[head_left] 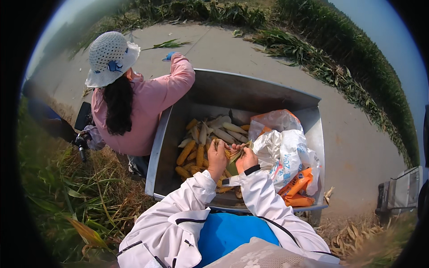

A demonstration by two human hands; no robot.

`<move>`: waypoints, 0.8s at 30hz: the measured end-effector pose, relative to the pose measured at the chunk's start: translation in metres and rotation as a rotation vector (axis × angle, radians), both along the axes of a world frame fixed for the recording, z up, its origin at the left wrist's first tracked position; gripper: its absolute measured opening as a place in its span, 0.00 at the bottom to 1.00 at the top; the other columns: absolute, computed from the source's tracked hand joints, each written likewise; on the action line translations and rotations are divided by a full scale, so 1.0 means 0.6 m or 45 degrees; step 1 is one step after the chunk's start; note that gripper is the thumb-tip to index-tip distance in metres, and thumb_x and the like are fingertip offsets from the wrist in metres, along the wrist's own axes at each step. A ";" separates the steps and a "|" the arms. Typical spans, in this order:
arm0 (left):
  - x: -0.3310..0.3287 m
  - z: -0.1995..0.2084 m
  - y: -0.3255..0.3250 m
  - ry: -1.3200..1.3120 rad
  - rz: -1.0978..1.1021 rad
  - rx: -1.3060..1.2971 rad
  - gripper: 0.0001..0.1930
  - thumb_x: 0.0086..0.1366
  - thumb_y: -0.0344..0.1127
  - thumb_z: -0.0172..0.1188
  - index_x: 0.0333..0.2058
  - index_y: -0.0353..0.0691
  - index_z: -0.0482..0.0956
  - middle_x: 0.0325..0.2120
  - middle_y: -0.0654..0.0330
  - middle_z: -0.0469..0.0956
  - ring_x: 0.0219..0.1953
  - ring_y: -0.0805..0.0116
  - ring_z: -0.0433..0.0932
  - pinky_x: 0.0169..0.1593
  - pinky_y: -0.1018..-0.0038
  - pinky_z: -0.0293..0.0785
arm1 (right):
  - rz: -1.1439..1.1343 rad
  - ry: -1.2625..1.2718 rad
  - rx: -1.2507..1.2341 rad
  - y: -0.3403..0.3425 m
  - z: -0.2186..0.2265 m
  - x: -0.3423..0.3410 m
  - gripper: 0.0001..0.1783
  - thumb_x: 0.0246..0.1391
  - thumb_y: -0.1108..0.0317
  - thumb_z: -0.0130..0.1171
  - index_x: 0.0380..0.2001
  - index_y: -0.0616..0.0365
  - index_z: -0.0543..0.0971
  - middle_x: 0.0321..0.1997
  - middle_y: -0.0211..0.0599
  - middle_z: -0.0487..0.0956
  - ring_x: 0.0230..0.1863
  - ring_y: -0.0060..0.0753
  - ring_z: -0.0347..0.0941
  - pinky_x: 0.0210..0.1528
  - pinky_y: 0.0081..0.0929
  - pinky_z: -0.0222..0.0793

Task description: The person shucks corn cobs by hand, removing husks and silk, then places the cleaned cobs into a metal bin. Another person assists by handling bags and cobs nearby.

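Observation:
Over a metal cart bed, both my hands work close together at an ear of corn [227,154] whose body is mostly hidden by my fingers. My left hand [217,159] is closed around its left side, thumb up. Closed too, my right hand [247,161] pinches green-brown corn husk [237,154] that hangs between the hands. Just beneath lie several bare yellow corn cobs [186,152], heaped on the left of the bed. Behind them are paler ears [222,135], some wrapped in husk.
The metal cart bed [316,134] has raised walls. White plastic sacks [286,156] and an orange bag [296,187] fill its right side. A person in a pink top [143,100] sits at its left beside a handlebar [81,145]. Cut stalks [321,67] line the road [214,49].

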State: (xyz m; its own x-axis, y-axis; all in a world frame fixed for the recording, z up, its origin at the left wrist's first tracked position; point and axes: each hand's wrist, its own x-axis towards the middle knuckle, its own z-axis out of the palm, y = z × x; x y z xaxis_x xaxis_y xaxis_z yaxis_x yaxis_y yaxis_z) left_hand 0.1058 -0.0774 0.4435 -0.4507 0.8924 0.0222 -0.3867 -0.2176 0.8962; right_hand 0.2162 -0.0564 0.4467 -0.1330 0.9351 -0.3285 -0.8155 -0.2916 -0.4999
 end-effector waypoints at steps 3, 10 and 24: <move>-0.025 0.014 0.010 -0.298 -0.171 -0.135 0.10 0.74 0.39 0.54 0.36 0.38 0.73 0.26 0.62 0.75 0.30 0.72 0.76 0.38 0.75 0.75 | 0.104 0.055 -0.014 -0.009 0.017 0.015 0.06 0.60 0.73 0.45 0.34 0.62 0.71 0.33 0.41 0.72 0.42 0.44 0.71 0.53 0.42 0.69; -0.121 0.006 0.051 -0.513 -0.131 -0.268 0.13 0.74 0.42 0.52 0.35 0.39 0.72 0.24 0.62 0.74 0.26 0.67 0.76 0.35 0.70 0.78 | 0.612 -0.164 0.358 -0.059 0.092 0.077 0.07 0.54 0.71 0.43 0.27 0.61 0.69 0.24 0.38 0.67 0.31 0.38 0.66 0.43 0.34 0.66; -0.120 0.066 0.057 -0.084 -0.193 0.025 0.20 0.79 0.47 0.41 0.35 0.39 0.73 0.31 0.56 0.80 0.35 0.66 0.79 0.46 0.69 0.77 | 0.613 -1.760 0.804 -0.079 -0.019 0.070 0.45 0.48 0.55 0.72 0.64 0.61 0.62 0.52 0.47 0.77 0.54 0.46 0.74 0.59 0.33 0.68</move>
State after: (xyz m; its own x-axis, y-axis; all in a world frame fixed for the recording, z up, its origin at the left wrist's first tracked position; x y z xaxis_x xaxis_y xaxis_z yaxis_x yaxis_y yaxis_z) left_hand 0.0339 -0.0433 0.4832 -0.3120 0.9500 0.0149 -0.4742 -0.1693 0.8640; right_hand 0.2581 -0.1036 0.4355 -0.3845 0.9225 -0.0348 0.4505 0.1546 -0.8793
